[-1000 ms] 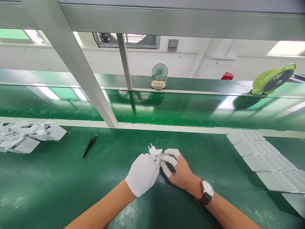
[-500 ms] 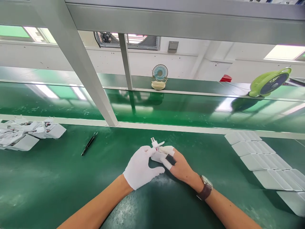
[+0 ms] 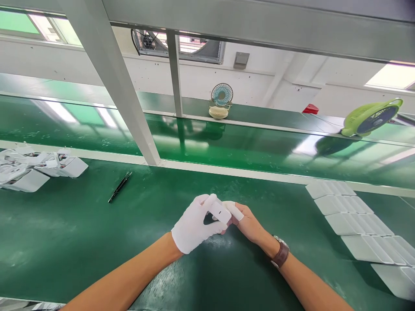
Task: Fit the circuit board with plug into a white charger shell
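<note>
White charger [image 3: 218,210] pinched between left hand [image 3: 194,224] and right hand [image 3: 248,223] — fingertips enclosing it.

Brightness: bright, even daylight-like light over the whole scene.
Sources: windows [image 3: 45,28] at upper left, a skylight-like panel [image 3: 394,75] at upper right, and a bright wall vent [image 3: 184,45].
Glare: long white streaks on the glossy green belt [image 3: 81,116]; paler sheen on the green bench [image 3: 65,242].
Shadows: soft and short, darkest under the white-gloved left hand [image 3: 194,224] and the right hand [image 3: 248,222].
Focus: sharp at centre.
Distortion: wide-angle bending of the metal frame [image 3: 110,82]; softness at the bottom edge.
</note>
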Motion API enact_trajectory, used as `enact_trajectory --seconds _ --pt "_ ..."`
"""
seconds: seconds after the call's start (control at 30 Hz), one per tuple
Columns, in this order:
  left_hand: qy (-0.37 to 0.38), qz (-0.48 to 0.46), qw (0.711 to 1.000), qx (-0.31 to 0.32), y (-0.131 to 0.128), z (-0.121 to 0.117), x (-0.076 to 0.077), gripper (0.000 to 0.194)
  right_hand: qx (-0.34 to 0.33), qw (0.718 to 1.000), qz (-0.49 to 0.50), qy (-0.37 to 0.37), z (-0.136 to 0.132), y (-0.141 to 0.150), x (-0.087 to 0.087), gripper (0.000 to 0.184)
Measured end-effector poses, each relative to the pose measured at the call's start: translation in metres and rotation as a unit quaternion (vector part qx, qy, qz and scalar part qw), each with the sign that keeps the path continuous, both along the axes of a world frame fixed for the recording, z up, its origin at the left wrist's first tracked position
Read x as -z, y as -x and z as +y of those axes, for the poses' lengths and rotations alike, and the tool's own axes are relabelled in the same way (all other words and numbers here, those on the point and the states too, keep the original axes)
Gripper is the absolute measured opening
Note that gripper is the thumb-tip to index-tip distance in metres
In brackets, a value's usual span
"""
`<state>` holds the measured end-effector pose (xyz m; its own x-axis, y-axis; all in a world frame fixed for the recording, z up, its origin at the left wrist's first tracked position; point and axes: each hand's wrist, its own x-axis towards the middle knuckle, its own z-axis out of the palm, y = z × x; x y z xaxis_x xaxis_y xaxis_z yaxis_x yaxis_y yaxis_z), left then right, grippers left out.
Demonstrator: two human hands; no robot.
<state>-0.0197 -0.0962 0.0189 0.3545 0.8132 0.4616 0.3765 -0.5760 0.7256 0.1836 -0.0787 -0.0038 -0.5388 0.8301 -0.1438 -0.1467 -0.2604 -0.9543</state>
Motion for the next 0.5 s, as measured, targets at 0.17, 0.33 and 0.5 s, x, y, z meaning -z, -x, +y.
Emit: enact_trajectory --seconds 0.17,0.33,0.5 --pt "0.052 -0.009 0.999 0.013 -0.0011 0.0008 0.0019 0.053 -0.001 1.0 -0.001 0.0 0.0004 0.0002 -0.002 0.036" --pt "0.095 0.012 0.995 -0.025 0.0019 -0.0014 0.0032 0.06 0.0 1.0 -0.012 -0.002 0.0002 -0.001 0.0011 0.037" --pt "0.126 -0.001 0.991 -0.043 0.0066 -0.0033 0.0031 0.065 0.047 0.996 -0.054 -0.059 -0.0007 0.0005 0.0006 0.034"
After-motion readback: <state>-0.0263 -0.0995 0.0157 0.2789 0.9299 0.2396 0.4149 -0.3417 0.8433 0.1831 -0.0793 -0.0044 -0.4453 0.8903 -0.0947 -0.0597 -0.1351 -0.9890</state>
